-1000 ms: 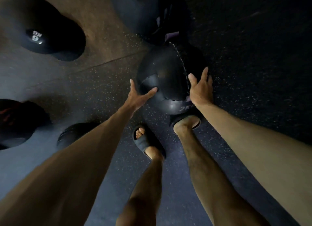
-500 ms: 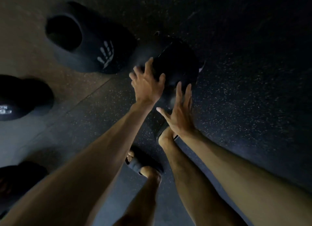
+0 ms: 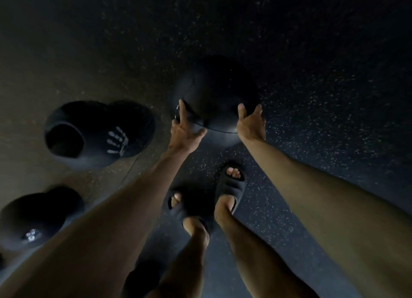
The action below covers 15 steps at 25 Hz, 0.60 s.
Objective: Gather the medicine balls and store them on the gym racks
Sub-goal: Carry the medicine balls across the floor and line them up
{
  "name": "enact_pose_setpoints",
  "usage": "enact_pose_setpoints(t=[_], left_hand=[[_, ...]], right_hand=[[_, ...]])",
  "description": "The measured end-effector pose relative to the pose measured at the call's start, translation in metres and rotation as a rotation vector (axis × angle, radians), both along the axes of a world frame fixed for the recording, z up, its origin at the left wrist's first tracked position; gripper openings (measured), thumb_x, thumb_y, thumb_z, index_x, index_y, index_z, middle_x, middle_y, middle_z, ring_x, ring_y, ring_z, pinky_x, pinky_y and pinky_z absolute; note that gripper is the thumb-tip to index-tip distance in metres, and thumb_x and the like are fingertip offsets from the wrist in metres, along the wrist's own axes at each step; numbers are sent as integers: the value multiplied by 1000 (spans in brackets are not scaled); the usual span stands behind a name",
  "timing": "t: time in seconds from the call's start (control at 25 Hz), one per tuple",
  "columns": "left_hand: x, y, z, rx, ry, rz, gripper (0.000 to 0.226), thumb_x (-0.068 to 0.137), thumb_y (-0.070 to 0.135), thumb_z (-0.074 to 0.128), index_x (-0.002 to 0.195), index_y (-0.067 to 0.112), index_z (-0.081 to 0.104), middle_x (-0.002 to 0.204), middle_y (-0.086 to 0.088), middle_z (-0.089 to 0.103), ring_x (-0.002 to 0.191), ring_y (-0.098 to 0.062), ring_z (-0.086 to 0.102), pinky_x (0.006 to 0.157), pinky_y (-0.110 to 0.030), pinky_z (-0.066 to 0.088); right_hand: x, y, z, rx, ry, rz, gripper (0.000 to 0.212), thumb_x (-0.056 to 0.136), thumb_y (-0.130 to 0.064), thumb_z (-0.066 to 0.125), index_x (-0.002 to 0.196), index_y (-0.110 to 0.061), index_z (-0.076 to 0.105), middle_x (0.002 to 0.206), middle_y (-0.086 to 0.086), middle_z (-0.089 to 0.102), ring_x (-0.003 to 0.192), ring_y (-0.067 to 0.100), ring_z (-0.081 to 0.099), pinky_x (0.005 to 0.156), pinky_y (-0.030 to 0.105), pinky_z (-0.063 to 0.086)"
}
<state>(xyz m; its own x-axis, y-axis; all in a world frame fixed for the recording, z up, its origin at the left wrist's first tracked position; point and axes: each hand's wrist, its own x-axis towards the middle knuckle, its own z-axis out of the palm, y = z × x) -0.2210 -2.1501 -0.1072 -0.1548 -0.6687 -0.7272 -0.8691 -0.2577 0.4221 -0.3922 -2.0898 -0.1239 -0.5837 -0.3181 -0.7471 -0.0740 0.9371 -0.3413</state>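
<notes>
Flooring (image 3: 323, 79) of dark rubber with pale specks fills the view, dim throughout. At the near left lies a black medicine ball with a small white mark (image 3: 33, 219); the mark is too blurred to read. Farther off and to its right lies a second medicine ball with a white handprint (image 3: 98, 133) on its side, well apart from the hands.

The left hand (image 3: 185, 130) reaches out from a bare forearm and rests against the left side of the centre medicine ball (image 3: 214, 92). Its index finger lies straight along the ball's surface and its thumb is spread wide toward the right. This ball is black, with a thin seam line near its near edge. It sits between the two hands, beyond the feet; whether it touches the floor cannot be told.

The right hand (image 3: 250, 124) presses the ball's right side with straight fingers pointing away from the person, so the ball is cupped from both sides.

Nearer than the ball, the feet stand in black slide sandals: left slide (image 3: 178, 206) nearer, right slide (image 3: 231, 184) a little farther.
</notes>
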Motion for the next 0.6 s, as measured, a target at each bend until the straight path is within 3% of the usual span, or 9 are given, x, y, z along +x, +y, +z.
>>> enact_pose_setpoints(t=[0.08,0.16,0.28,0.32,0.4,0.48,0.6], left_hand=[[-24,-15,6,-46,14,-98,110,89,34,74,159,36,-11,160,-27,19,145,-47,24,119,-47,27],[-46,-33,13,-57,60,-160,103,91,41,69,159,39,-8,163,-29,9,149,-51,6,123,-52,17],[-57,-73,16,-134,160,-336,111,72,93,38,160,32,8,166,-18,13,150,-49,1,121,-60,16],[-64,-90,15,-173,188,-410,117,67,99,25,160,29,13,166,-18,16,151,-46,5,121,-60,19],[-90,-124,11,-235,260,-545,116,70,96,17,160,23,19,166,-12,19,153,-39,9,122,-58,18],[-124,-154,11,-240,335,-630,111,75,89,21,159,17,20,166,-3,14,154,-35,6,124,-53,11],[-161,-169,9,-225,289,-729,102,80,75,43,161,18,17,167,-15,2,154,-36,2,121,-46,10]], right_hand=[[-17,-3,8,-58,66,34,68,102,-51,42,157,-18,20,151,23,35,135,40,42,103,50,41],[-23,2,20,-176,104,211,69,101,-44,50,158,-23,16,155,19,29,138,36,38,99,49,45],[-18,0,31,-234,89,390,86,99,-42,56,159,-34,-4,166,17,-2,151,38,14,104,52,45],[-18,-6,30,-220,90,399,92,97,-43,59,159,-36,-10,166,17,-11,153,40,6,108,53,43],[-25,-30,30,-181,98,361,105,92,-48,65,157,-36,-17,164,19,-21,153,42,-3,114,54,38],[-45,-63,25,-128,69,224,114,89,-51,68,156,-34,-22,162,20,-25,152,44,-8,116,54,35],[-96,-104,23,-10,21,56,110,92,-48,66,155,-35,-23,164,17,-21,153,42,-4,114,56,32]])
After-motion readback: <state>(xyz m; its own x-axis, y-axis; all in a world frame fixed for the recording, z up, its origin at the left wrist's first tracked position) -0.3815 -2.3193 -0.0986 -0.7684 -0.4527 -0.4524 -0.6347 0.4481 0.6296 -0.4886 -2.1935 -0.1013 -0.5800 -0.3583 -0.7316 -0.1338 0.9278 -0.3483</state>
